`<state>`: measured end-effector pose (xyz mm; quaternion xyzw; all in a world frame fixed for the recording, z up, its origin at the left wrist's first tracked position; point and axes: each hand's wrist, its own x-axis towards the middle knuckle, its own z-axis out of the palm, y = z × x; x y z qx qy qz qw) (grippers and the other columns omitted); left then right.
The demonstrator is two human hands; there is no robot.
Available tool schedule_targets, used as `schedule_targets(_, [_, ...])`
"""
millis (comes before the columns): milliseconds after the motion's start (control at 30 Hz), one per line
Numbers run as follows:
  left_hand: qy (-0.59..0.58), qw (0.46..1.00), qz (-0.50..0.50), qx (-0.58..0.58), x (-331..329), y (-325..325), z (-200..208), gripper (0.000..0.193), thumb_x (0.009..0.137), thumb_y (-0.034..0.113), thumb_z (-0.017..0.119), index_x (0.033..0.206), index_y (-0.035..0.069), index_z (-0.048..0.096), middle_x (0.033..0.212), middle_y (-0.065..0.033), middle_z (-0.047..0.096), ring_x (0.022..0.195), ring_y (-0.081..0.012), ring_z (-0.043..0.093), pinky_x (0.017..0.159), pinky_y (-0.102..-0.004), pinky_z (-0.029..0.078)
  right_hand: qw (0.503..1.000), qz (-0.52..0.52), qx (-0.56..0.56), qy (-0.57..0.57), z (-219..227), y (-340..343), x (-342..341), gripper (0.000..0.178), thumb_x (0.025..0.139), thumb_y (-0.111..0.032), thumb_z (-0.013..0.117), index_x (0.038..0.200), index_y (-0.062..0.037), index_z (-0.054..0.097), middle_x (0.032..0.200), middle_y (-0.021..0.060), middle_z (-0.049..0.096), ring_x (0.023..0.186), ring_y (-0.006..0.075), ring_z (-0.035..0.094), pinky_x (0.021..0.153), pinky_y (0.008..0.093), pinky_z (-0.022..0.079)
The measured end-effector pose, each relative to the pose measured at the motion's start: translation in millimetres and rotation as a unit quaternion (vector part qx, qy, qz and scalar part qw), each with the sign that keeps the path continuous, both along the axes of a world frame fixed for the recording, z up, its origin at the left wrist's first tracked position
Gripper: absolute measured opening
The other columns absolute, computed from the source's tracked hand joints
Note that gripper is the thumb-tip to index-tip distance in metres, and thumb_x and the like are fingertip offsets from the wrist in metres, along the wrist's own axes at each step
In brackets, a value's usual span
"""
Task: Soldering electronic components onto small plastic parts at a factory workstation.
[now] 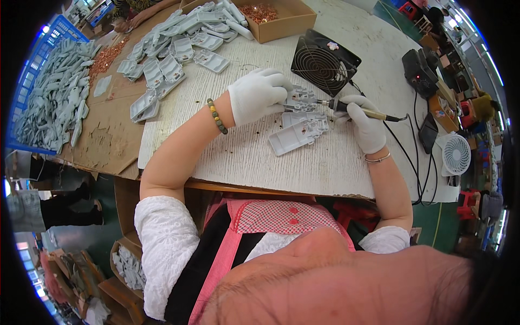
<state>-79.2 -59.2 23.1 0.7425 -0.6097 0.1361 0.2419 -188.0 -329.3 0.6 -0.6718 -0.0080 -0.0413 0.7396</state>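
From my remote post I see the gloved left hand [260, 96] pinching a grey plastic casing [301, 99], which sits between the two hands. The gloved right hand [366, 127] grips a soldering iron [377, 114], its tip pointing at the casing's right end; I can't tell whether they touch. Another grey casing [290, 140] lies just bodyward of the left fingertips, and a black fan [324, 64] stands beyond both hands.
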Motion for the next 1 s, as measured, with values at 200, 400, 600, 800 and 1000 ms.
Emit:
schedule_targets(200, [-0.003,1.0,0.0,0.001,-1.8,0.5,-0.8,0.013,0.069,0.012,0.069,0.07,0.008,0.057,0.098,-0.0026,0.059,0.092,-0.0223,0.055,0.08,-0.0334,0.045,1.0,0.006,0.004,0.002,0.0,1.7,-2.1,0.018,0.089,-0.007,0.053,0.102,0.003,0.059,0.092,0.0099,0.064,0.08,0.0152,0.064,0.068,0.0247,0.052])
schedule_targets(400, [-0.002,1.0,-0.005,-0.003,-1.2,-2.3,-0.9,0.013,0.069,0.012,0.069,0.07,0.007,0.057,0.097,-0.003,0.059,0.092,-0.0224,0.055,0.079,-0.0333,0.046,1.0,0.005,-0.006,0.003,1.2,0.4,-3.9,0.018,0.088,-0.007,0.053,0.102,0.003,0.059,0.091,0.0102,0.065,0.08,0.0149,0.064,0.069,0.025,0.053])
schedule_targets(600, [-0.01,1.0,-0.013,-0.007,6.6,-6.1,-1.5,0.012,0.07,0.013,0.068,0.071,0.007,0.057,0.097,-0.0036,0.059,0.093,-0.0238,0.054,0.08,-0.0346,0.045,1.0,0.0,-0.003,-0.003,-1.7,-7.1,4.7,0.019,0.09,-0.009,0.052,0.104,0.0019,0.058,0.093,0.0101,0.064,0.08,0.0142,0.063,0.068,0.0243,0.052])
schedule_targets(800, [0.016,0.999,0.039,0.01,-3.0,13.8,-1.0,0.02,0.072,0.024,0.066,0.082,0.007,0.059,0.101,-0.0101,0.058,0.091,-0.0298,0.056,0.08,-0.0403,0.046,0.995,-0.025,0.099,0.013,-18.8,-5.7,18.1,0.029,0.095,-0.027,0.047,0.113,-0.0069,0.056,0.104,0.0046,0.061,0.09,0.0132,0.059,0.071,0.0294,0.047])
schedule_targets(1000, [0.023,0.999,0.022,-0.012,-23.1,-10.4,-2.1,0.06,0.062,0.049,0.071,0.107,0.011,0.059,0.118,-0.0193,0.051,0.109,-0.0363,0.049,0.091,-0.0454,0.04,0.989,-0.117,0.063,0.063,-14.5,-18.5,1.2,0.043,0.094,-0.043,0.042,0.12,-0.0109,0.053,0.105,0.0006,0.057,0.089,0.0131,0.054,0.073,0.0295,0.045])
